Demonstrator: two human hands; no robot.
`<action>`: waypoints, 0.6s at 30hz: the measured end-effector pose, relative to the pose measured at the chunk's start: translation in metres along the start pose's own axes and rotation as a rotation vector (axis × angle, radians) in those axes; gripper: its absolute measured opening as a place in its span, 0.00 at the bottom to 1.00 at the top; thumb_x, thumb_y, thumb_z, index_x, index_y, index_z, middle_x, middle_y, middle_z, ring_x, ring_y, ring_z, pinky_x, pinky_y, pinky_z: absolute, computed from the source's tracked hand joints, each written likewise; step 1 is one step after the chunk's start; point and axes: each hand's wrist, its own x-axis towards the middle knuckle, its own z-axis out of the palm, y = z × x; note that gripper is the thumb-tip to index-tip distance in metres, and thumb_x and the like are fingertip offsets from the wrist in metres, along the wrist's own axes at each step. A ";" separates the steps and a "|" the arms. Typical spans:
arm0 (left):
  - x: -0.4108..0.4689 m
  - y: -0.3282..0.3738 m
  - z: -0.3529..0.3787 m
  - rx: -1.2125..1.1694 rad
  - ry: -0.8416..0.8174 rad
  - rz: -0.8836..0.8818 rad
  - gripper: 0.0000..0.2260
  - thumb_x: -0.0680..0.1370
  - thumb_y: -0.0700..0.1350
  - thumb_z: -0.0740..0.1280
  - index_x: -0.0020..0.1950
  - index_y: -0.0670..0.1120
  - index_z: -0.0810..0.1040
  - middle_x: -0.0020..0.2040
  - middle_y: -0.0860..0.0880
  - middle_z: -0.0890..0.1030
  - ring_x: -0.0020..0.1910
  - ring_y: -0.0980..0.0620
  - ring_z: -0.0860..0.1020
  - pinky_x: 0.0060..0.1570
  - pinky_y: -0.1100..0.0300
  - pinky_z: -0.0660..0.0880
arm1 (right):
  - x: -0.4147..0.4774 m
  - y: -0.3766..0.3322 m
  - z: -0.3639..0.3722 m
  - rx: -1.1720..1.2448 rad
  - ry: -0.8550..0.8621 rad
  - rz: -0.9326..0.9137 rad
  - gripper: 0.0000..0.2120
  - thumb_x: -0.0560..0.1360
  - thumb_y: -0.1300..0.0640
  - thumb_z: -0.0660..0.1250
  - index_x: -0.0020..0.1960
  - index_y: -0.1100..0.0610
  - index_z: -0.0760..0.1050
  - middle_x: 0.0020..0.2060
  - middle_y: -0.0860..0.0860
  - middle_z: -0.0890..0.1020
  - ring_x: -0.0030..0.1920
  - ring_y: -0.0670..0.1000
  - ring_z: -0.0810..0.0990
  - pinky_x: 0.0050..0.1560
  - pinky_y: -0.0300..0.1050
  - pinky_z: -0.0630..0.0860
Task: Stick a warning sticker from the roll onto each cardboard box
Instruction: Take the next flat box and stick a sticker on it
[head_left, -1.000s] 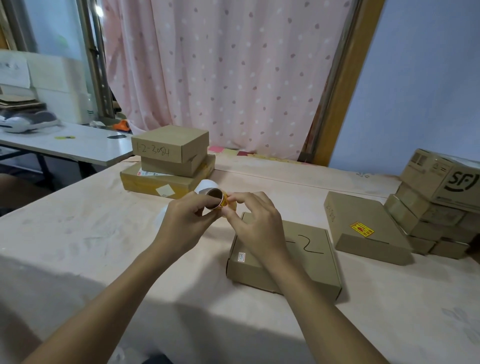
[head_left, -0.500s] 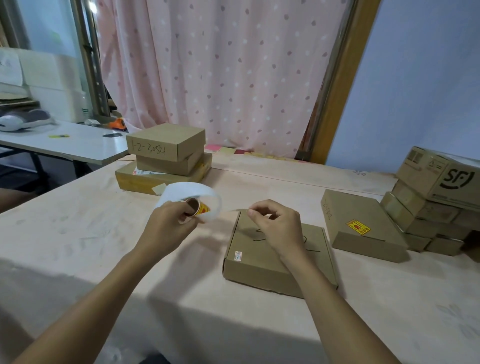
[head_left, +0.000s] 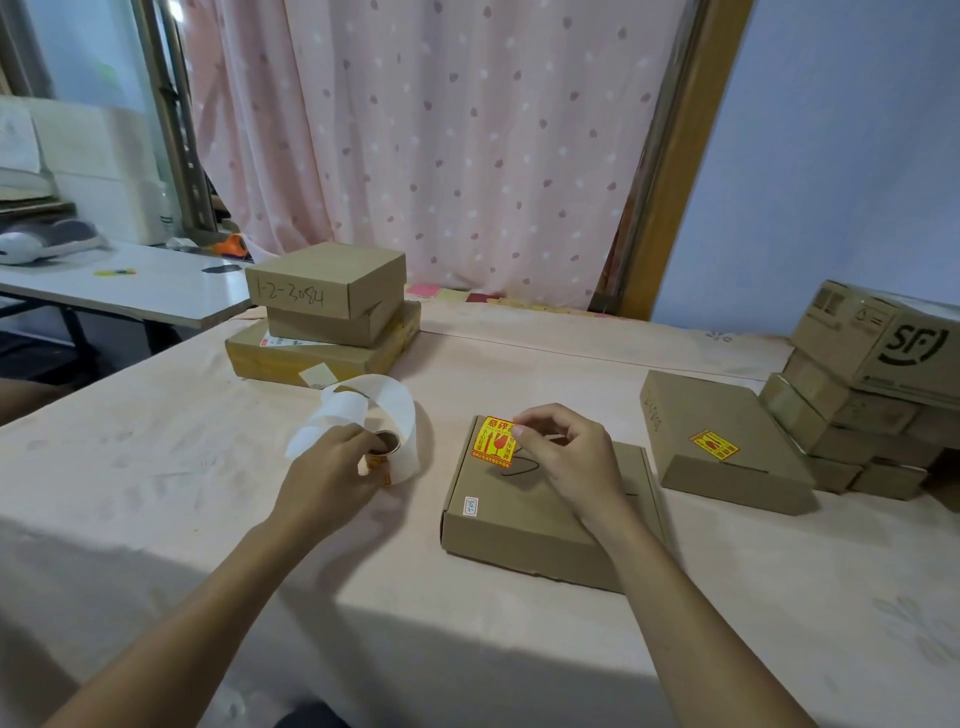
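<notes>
A flat cardboard box (head_left: 535, 525) lies in front of me on the table. My right hand (head_left: 563, 454) pinches a yellow and red warning sticker (head_left: 493, 440) by its right edge, over the box's far left corner. My left hand (head_left: 332, 467) grips the sticker roll (head_left: 382, 452) low on the table, left of the box, with a loop of white backing paper (head_left: 384, 402) curling above it. A second flat box (head_left: 722, 441) to the right bears a sticker (head_left: 714, 444) on its top.
Three stacked boxes (head_left: 322, 317) stand at the back left. A pile of boxes (head_left: 872, 384), one printed SF, sits at the right edge. A white side table (head_left: 119, 286) and a pink curtain (head_left: 441, 130) lie behind.
My right hand peeled the sticker off the roll and carried it right, down to the box top. My left hand lowered the roll toward the table, and the backing paper uncurled.
</notes>
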 end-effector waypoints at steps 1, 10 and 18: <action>-0.001 0.002 0.001 0.007 -0.002 0.025 0.10 0.75 0.45 0.75 0.56 0.50 0.83 0.52 0.57 0.81 0.53 0.51 0.77 0.43 0.56 0.74 | 0.001 0.001 -0.002 0.017 -0.001 0.010 0.09 0.74 0.64 0.74 0.43 0.50 0.85 0.41 0.47 0.87 0.45 0.45 0.84 0.49 0.43 0.78; 0.001 0.059 0.019 -0.195 0.086 0.132 0.03 0.78 0.45 0.72 0.51 0.48 0.83 0.47 0.56 0.79 0.44 0.56 0.75 0.43 0.57 0.73 | -0.001 0.010 -0.029 0.082 0.018 0.088 0.11 0.74 0.66 0.74 0.41 0.50 0.86 0.41 0.51 0.87 0.46 0.55 0.85 0.51 0.53 0.84; 0.006 0.152 0.052 -0.304 -0.134 0.531 0.10 0.78 0.50 0.65 0.53 0.48 0.83 0.51 0.53 0.80 0.48 0.53 0.77 0.46 0.55 0.75 | -0.021 0.025 -0.085 -0.013 0.063 0.167 0.07 0.72 0.65 0.76 0.43 0.54 0.84 0.39 0.52 0.85 0.42 0.46 0.82 0.45 0.43 0.79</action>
